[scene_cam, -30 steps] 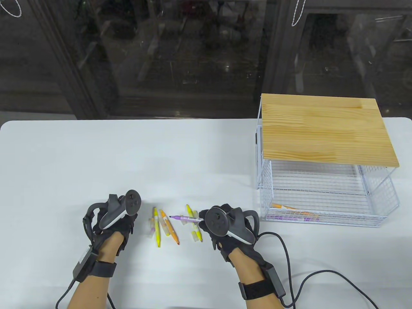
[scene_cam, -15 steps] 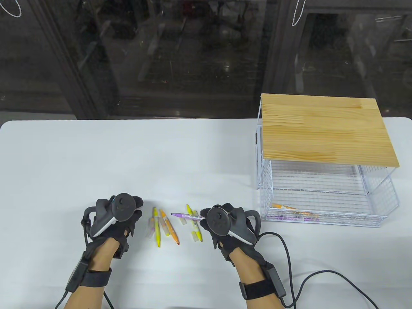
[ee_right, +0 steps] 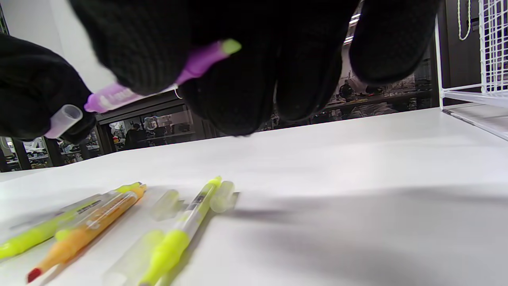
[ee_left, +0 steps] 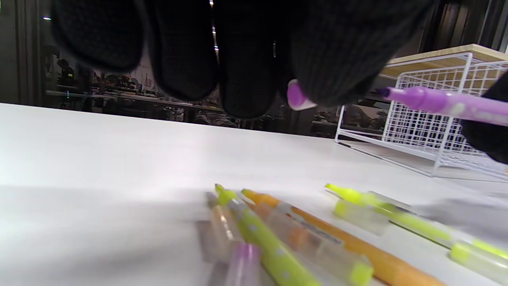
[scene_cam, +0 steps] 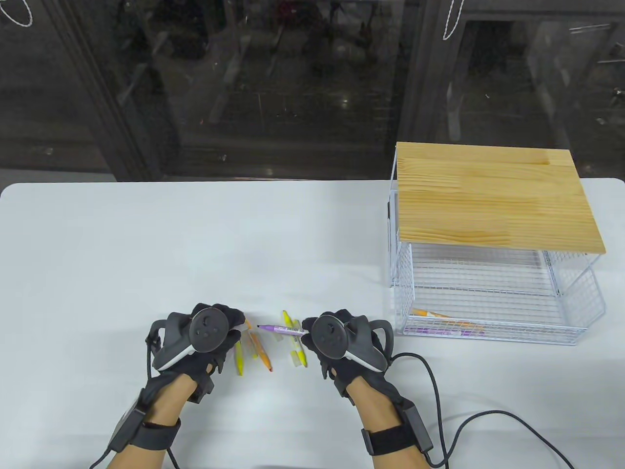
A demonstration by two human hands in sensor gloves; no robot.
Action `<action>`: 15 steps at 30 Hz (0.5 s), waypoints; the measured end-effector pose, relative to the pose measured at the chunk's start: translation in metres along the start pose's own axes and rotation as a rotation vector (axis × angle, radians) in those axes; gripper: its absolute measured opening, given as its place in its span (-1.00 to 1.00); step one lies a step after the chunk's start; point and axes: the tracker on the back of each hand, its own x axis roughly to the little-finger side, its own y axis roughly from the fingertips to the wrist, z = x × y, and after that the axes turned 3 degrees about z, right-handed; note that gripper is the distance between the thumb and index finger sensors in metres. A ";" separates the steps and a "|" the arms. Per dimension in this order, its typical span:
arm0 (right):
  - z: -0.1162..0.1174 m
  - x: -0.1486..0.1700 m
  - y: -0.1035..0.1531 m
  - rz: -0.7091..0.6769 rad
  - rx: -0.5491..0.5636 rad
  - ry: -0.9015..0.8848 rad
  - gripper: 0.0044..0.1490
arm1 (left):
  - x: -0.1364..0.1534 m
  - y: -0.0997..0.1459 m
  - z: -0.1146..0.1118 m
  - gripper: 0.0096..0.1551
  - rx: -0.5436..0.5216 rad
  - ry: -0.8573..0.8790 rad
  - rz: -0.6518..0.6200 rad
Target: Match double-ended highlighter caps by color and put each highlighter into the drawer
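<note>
My right hand (scene_cam: pixel 310 332) grips a purple highlighter (scene_cam: pixel 281 330) above the table, its bare tip pointing left. In the right wrist view the highlighter (ee_right: pixel 115 95) runs between my fingers. My left hand (scene_cam: pixel 229 322) pinches a purple cap (ee_left: pixel 297 97) close to that tip; the cap (ee_right: pixel 63 119) shows its open end in the right wrist view. Cap and tip are apart. On the table below lie two yellow highlighters (scene_cam: pixel 239 359) (scene_cam: pixel 297 344), an orange highlighter (scene_cam: pixel 261 354) and loose clear caps (ee_left: pixel 359 214). The wire drawer (scene_cam: pixel 576 337) stands pulled out at the right.
A wooden top (scene_cam: pixel 493 195) covers the drawer's wire frame. An orange highlighter (scene_cam: pixel 429 313) and purple highlighters (scene_cam: pixel 439 330) lie in the drawer. A black cable (scene_cam: pixel 439 391) trails from my right wrist. Dark glass panels stand behind the white table (scene_cam: pixel 195 234).
My left hand has moved right, over the loose highlighters, toward the purple highlighter's tip. My right hand has stayed almost still, holding the highlighter.
</note>
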 end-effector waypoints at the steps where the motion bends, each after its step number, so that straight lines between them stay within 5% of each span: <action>1: 0.000 0.000 0.000 -0.002 -0.003 -0.003 -0.45 | -0.002 0.000 0.000 -0.48 0.001 -0.002 -0.005; 15: 0.003 -0.004 0.000 -0.018 -0.022 -0.013 -0.45 | -0.010 0.001 -0.004 -0.48 0.011 -0.013 -0.037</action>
